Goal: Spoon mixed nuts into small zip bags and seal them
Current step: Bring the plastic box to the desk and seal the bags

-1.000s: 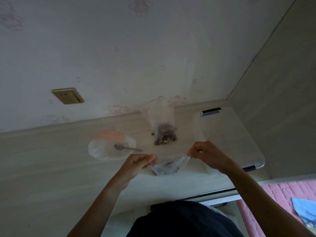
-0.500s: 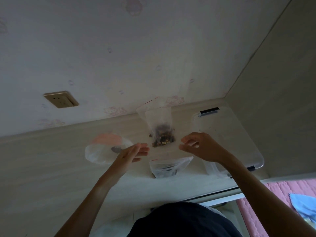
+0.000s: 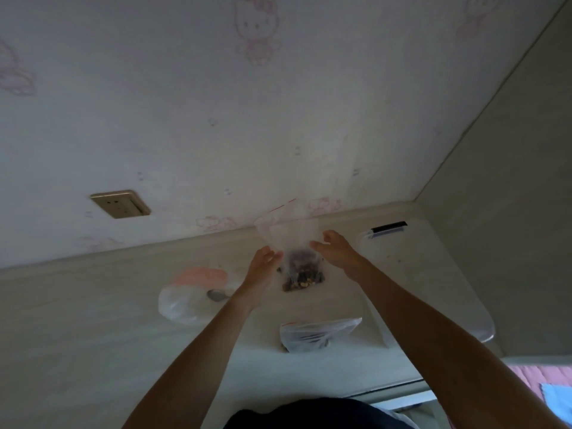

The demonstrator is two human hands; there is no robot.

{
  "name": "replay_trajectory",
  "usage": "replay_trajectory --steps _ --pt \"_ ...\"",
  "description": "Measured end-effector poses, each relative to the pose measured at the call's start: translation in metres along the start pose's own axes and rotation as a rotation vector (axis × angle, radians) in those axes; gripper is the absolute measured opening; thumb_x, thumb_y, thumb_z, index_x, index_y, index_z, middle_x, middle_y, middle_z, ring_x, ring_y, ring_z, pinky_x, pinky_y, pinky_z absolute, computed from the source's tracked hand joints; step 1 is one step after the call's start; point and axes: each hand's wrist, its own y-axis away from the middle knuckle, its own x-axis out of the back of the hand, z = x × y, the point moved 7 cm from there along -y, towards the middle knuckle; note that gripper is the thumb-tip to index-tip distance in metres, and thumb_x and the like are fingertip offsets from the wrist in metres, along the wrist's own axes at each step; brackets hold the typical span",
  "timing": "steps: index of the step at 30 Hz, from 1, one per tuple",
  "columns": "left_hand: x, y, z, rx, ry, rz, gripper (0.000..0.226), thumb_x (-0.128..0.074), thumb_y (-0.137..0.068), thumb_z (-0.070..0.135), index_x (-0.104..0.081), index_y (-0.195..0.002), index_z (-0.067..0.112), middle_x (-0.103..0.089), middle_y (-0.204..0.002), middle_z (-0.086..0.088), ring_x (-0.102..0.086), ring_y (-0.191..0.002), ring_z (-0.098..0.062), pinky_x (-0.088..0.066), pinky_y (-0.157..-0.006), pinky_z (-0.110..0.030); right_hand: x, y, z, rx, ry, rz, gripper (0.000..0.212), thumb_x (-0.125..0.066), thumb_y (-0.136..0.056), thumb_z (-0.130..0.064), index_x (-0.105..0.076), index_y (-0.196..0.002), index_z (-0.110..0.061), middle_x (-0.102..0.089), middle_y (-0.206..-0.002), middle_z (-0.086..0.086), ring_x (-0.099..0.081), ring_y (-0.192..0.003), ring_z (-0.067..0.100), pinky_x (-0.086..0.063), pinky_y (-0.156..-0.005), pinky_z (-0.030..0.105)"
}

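A tall clear zip bag [image 3: 292, 235] with mixed nuts [image 3: 301, 275] in its bottom stands near the wall, its mouth up. My left hand [image 3: 263, 267] reaches to the bag's left side with straight fingers, the tips at its edge. At the bag's right edge is my right hand [image 3: 339, 250], thumb and fingers apart and loosely bent; a firm hold is not visible. A small zip bag [image 3: 318, 332] holding some nuts lies flat on the table [image 3: 93, 320], nearer to me, with no hand on it. A spoon [image 3: 216, 295] lies to the left, partly behind my left wrist.
A crumpled clear plastic bag with a pink patch [image 3: 188, 292] lies under the spoon at the left. A clear storage box [image 3: 433, 274] with black latches fills the right corner. A wall socket [image 3: 120, 204] sits on the back wall.
Both hands let go of the small zip bag, which now lies on the table. They moved forward and up to the sides of the tall bag.
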Motion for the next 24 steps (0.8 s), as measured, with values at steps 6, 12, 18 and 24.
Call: replay_trajectory --steps 6,12,18,24 --pt "-0.006 -0.008 -0.002 0.051 0.101 0.045 0.019 -0.068 -0.099 0.019 -0.063 -0.117 0.018 -0.065 -0.112 -0.004 -0.062 -0.102 -0.017 -0.045 -0.081 -0.029 -0.001 -0.005 0.014 -0.117 -0.353 0.078 0.072 -0.076 -0.092 -0.020 -0.039 -0.153 -0.007 -0.061 -0.132 0.011 -0.060 -0.107 0.022 -0.048 -0.080 0.028" --pt "0.003 0.001 0.011 -0.179 -0.120 0.070 0.012 -0.074 -0.096 0.020 -0.072 -0.085 0.022 -0.072 -0.083 0.007 -0.062 -0.073 -0.004 -0.047 -0.067 -0.016 0.015 0.018 0.007 0.022 -0.302 0.048 0.046 -0.083 -0.085 -0.015 -0.064 -0.126 -0.009 -0.069 -0.105 0.009 -0.065 -0.095 0.020 -0.051 -0.083 0.029" --pt "0.006 0.030 0.012 -0.317 -0.241 -0.040 0.029 -0.079 -0.090 0.034 -0.071 -0.079 0.007 -0.069 -0.071 0.001 -0.055 -0.069 -0.003 -0.040 -0.066 -0.022 0.030 0.054 -0.002 0.191 -0.020 -0.045 0.011 -0.087 -0.080 -0.022 -0.077 -0.081 -0.020 -0.067 -0.076 0.003 -0.057 -0.071 0.010 -0.047 -0.069 0.023" --pt "0.009 0.048 -0.002 -0.379 -0.327 -0.100 0.013 -0.073 -0.097 0.022 -0.074 -0.084 0.023 -0.072 -0.074 0.012 -0.063 -0.071 0.002 -0.046 -0.068 -0.023 0.031 0.074 0.000 0.289 0.437 -0.097 0.018 -0.084 -0.084 -0.030 -0.070 -0.081 -0.019 -0.069 -0.081 -0.002 -0.062 -0.074 0.007 -0.042 -0.063 0.011"
